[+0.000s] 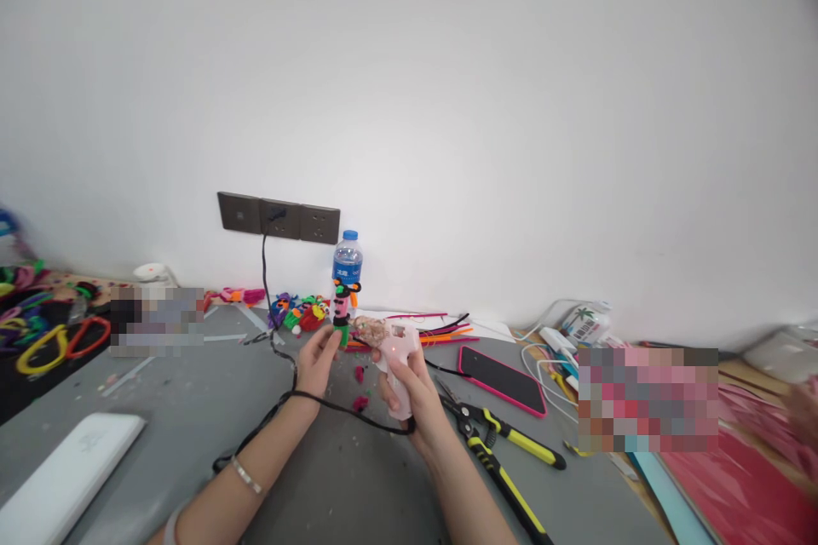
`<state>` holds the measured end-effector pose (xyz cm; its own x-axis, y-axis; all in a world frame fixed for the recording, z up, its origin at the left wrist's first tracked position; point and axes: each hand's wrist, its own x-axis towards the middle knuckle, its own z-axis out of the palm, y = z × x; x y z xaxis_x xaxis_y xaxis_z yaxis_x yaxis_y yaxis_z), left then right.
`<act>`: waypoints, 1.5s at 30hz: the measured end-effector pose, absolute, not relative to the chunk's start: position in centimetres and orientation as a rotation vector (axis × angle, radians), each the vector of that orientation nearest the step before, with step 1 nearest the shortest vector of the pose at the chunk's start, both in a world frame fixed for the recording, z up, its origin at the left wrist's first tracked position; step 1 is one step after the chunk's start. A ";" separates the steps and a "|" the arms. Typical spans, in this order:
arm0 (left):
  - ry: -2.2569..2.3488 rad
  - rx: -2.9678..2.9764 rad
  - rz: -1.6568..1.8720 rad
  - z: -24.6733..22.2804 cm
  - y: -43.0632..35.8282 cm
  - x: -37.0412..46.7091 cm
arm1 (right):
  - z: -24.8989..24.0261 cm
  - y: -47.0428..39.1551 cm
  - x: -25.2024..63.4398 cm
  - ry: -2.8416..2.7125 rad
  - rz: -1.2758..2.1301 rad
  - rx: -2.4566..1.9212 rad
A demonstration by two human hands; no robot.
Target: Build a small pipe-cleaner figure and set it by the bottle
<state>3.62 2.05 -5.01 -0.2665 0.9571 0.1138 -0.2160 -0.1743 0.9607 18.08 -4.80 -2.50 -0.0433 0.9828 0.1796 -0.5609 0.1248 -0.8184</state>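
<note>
My left hand [318,358] pinches the green lower end of a small upright figure [342,311] made of pink, black, green and orange fuzzy stems. My right hand [407,379] is wrapped round the handle of a pale pink glue gun [400,358]. The gun's nozzle end points left toward the figure; the tip is too small to make out. A black cord [345,410] runs from the handle's bottom across my left wrist. Behind the figure stands a water bottle [348,255] with a blue cap.
Yellow-black pliers [498,443] and a pink-edged phone [503,381] lie at right. A white box [70,477] is at front left. Fuzzy stems [440,336] and scissors [64,345] lie farther back. The wall has sockets [279,218]. A person's hand [803,413] shows at far right.
</note>
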 end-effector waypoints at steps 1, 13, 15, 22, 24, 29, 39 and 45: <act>1.123 0.986 1.600 -5.1 2.1 3.6 | -2.5 -4.8 18.1 -0.905 1.384 -0.612; 1.067 0.852 1.584 -5.8 2.5 3.7 | -2.3 -5.0 18.1 -0.928 1.405 -0.620; 1.063 0.858 1.583 -5.7 2.5 3.7 | -2.3 -5.0 18.1 -0.931 1.400 -0.616; 1.053 0.902 1.567 -5.1 2.2 3.6 | -2.3 -4.9 18.1 -0.940 1.369 -0.584; 1.055 0.905 1.569 -5.1 2.2 3.6 | -2.4 -4.9 18.1 -0.945 1.360 -0.573; 1.065 0.908 1.573 -4.9 2.1 3.7 | -2.6 -4.8 18.1 -0.949 1.351 -0.586; 1.081 0.898 1.583 -4.6 2.0 3.7 | -2.4 -4.9 17.9 -0.958 1.356 -0.593; 1.084 0.893 1.601 -4.6 2.0 3.7 | -2.3 -5.0 17.9 -0.961 1.358 -0.606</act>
<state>3.69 1.98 -4.57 -0.2611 0.9640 0.0509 -0.3108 -0.1339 0.9410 17.86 -4.97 -2.29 -0.0579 0.9743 0.2175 -0.5290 0.1548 -0.8344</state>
